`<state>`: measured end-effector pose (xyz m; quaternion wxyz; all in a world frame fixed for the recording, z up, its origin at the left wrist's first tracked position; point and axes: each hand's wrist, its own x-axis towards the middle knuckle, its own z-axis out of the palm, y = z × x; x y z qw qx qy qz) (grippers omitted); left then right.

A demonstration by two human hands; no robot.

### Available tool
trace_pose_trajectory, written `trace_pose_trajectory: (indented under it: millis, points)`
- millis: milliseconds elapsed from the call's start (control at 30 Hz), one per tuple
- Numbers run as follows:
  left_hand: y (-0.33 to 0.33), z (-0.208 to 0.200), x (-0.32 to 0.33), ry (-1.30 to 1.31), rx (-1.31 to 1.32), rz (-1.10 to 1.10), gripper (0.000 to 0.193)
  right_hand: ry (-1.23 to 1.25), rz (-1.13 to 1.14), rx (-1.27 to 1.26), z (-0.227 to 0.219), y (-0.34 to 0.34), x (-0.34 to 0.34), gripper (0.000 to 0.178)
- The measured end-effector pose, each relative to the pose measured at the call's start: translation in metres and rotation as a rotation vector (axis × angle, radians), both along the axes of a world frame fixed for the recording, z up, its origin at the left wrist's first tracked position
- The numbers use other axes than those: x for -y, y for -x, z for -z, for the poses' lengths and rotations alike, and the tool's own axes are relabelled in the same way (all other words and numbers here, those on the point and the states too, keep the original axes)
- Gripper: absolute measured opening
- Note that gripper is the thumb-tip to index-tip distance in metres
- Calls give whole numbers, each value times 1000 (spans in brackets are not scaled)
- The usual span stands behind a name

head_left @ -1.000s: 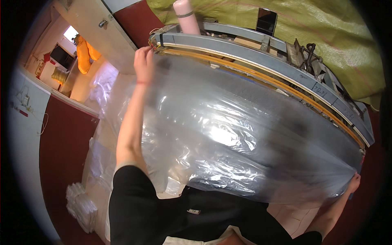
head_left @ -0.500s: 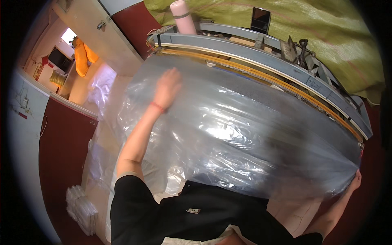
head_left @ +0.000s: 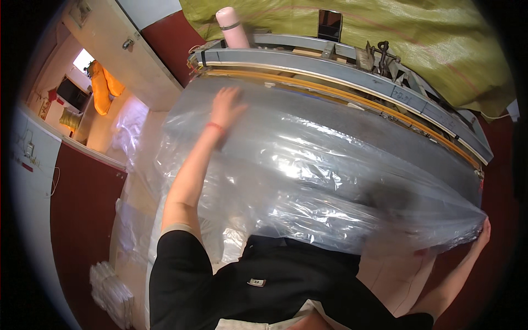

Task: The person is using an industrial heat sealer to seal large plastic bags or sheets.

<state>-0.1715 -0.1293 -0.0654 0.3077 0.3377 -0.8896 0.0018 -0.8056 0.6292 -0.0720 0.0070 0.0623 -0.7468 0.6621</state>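
A wide sheet of clear plastic film [head_left: 308,159] covers the grey table surface in front of me and hangs over its near edge in shiny wrinkles. Flat on the film at the upper left lies my left hand [head_left: 225,110], its fingers stretched out and a red band around the wrist. At the far right corner, my right hand [head_left: 484,234] closes on the gathered edge of the film, where creases fan out from the grip. Part of the right hand's fingers is hidden by the plastic.
A long grey metal bar [head_left: 330,71] with orange strips [head_left: 308,85] spans the table's back. Behind it stand a pink bottle [head_left: 232,27] and a dark phone-like rectangle [head_left: 330,25] against a green tarp [head_left: 412,33]. Stacked clear plastic packs [head_left: 111,294] lie lower left, near an open door [head_left: 118,41].
My right hand has moved up slightly with the film's corner. The left hand stays on the film at the upper left, its fingers now more spread. The whole view has shifted a little.
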Motion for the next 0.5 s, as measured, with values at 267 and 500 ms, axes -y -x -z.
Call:
trace_pose_trajectory:
  millis: [267, 500]
  points:
    - [-4, -1, -3, -43, 137, 62, 19, 65, -116, 68, -14, 11, -14, 36]
    - [7, 18, 40, -93, -423, -80, 17, -417, 123, -280, -25, 12, 105, 27]
